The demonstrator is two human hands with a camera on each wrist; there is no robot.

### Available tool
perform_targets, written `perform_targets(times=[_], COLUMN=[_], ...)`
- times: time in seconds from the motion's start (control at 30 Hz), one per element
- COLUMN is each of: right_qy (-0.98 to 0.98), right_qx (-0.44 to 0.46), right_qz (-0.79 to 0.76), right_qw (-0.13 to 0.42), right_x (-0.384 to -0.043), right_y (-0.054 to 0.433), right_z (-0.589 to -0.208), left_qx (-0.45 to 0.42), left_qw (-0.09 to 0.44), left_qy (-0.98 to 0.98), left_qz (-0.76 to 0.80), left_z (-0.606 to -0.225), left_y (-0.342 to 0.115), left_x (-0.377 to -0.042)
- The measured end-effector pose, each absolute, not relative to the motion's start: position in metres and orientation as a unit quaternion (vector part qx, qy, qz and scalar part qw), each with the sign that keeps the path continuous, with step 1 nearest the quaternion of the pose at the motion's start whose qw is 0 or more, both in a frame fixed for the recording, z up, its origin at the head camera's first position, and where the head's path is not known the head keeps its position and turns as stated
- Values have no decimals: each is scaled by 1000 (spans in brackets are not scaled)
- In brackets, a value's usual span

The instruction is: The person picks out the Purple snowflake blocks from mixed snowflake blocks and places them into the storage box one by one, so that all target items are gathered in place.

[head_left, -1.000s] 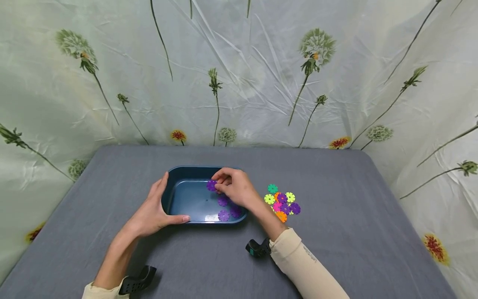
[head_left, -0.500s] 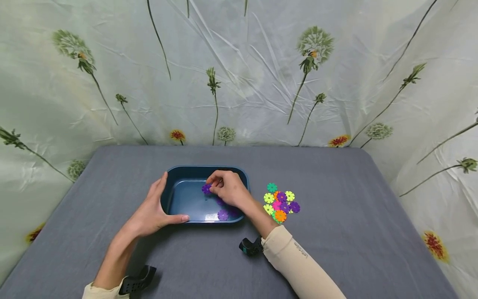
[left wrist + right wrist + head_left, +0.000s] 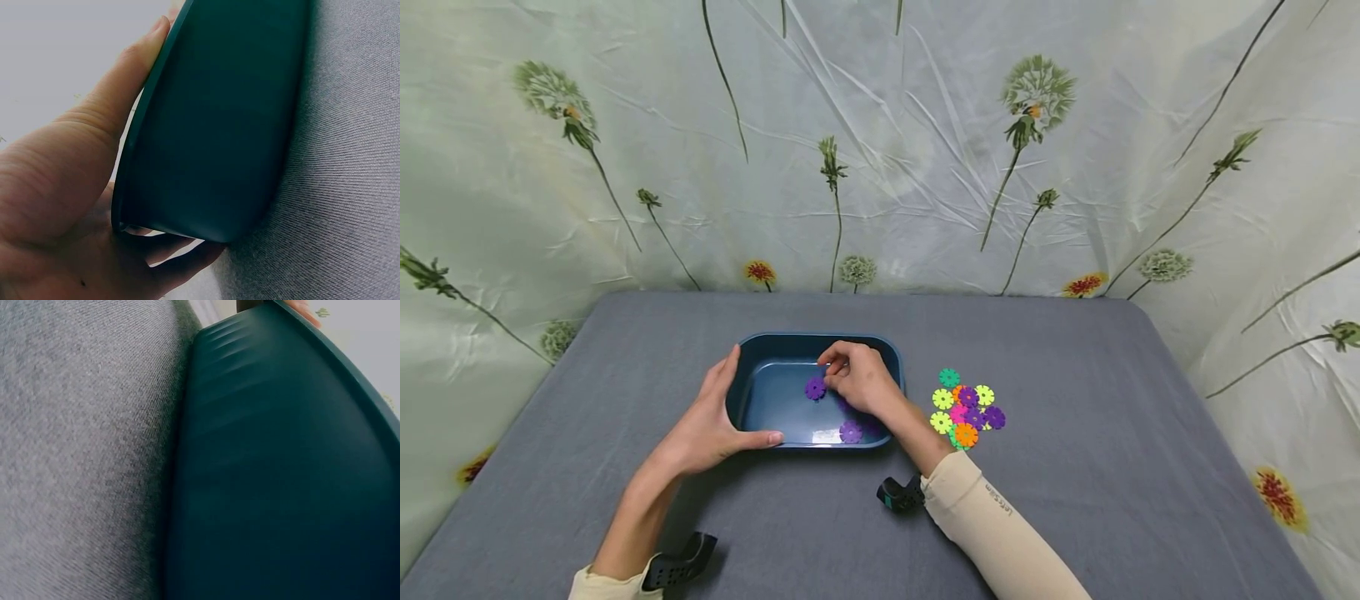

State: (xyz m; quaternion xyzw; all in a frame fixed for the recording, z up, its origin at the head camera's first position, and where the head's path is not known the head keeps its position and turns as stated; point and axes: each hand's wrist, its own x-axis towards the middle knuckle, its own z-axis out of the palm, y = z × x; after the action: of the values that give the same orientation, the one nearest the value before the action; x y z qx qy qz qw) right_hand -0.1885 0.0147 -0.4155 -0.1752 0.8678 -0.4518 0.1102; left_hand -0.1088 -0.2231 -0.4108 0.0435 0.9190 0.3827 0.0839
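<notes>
A dark blue plastic tray (image 3: 760, 392) sits on the grey cloth. My left hand (image 3: 703, 425) grips its left end, thumb along the near rim and fingers round the outer wall; the left wrist view shows this hand (image 3: 69, 187) at the tray wall (image 3: 212, 137). My right hand (image 3: 865, 379) is over the tray's right half, thumb and index finger parted. Just beside the fingertips, a purple notched flower disc (image 3: 815, 388) lies in the tray. Another purple disc (image 3: 851, 432) rests near the front wall; others are partly hidden beneath the hand. The right wrist view shows only the tray's outside (image 3: 281, 444).
Right of the tray, a loose pile of flower discs in several colours lies on the table, with a teal disc (image 3: 949, 378) at the back and an orange disc (image 3: 966, 435) in front. A floral curtain (image 3: 910, 167) hangs behind the grey table (image 3: 1075, 500).
My right hand has moved slightly left and let go of the purple disc, which now lies lower in the tray. The left hand keeps its grip on the tray.
</notes>
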Motion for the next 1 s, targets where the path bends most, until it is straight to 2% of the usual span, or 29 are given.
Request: perform_targets(times=[0.57,1.0], right_qy=[849,812], right_qx=[-193,-220], right_qz=[-486,-540], right_qw=[78,34], right_x=[-183,-173], right_y=[27,42], right_z=[-410,-404], left_qx=[39,38], left_qw=[87,85], left_qy=[920,920], left_qz=[379,382], left_z=[-412,-411], left_y=[-221,-223], left_x=[-110,-109])
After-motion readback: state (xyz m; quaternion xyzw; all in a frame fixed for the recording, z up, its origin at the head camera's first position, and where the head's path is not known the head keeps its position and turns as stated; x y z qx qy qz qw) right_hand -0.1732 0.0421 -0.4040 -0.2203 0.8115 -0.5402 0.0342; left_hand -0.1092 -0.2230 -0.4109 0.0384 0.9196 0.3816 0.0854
